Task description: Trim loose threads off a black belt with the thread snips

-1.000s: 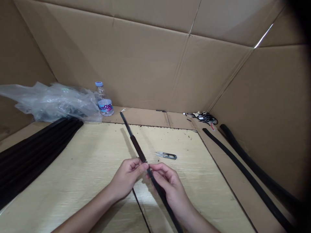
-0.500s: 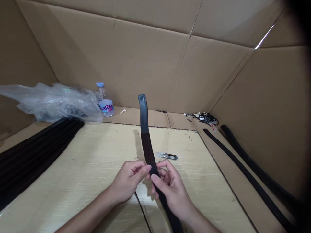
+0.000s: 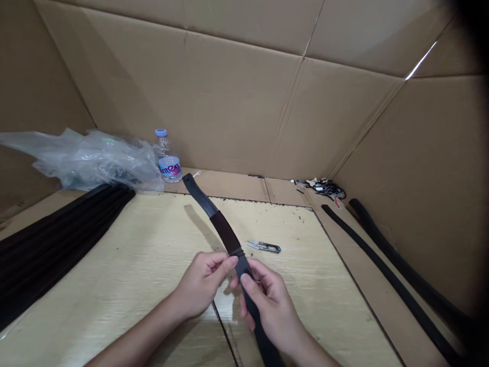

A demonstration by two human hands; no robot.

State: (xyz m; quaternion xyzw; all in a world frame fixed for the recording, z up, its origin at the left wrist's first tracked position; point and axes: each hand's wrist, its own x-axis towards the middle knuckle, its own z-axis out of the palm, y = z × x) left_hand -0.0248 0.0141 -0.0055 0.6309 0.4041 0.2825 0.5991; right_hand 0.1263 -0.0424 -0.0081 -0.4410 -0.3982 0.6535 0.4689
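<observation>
A long, flat dark strip [image 3: 225, 233] rises from the bottom edge and leans to the upper left. Its far end is grey with a small hole, a dark brown sleeve-like section follows, and the near part is black. My left hand [image 3: 204, 285] pinches the strip's left edge just below the brown section, where small ridges or folds show. My right hand [image 3: 273, 306] grips the black part slightly lower, thumb on top and fingers underneath. Thread snips [image 3: 264, 247] lie on the table to the right of the strip. A thin dark line runs below my left hand; whether cord or seam, I cannot tell.
Several dark strips [image 3: 64, 250] lie bundled at left, near a clear plastic bag [image 3: 99, 158] and a water bottle [image 3: 169, 160]. Two black strips, the nearer one [image 3: 382, 270] thinner, lie along the right. Tangled cords [image 3: 326, 188] sit back right. Cardboard walls [image 3: 244, 102] surround the table.
The strip's far end has swung left and down, so it leans more. Ridges below the brown section show more clearly. Both hands stay closed on it in nearly the same place.
</observation>
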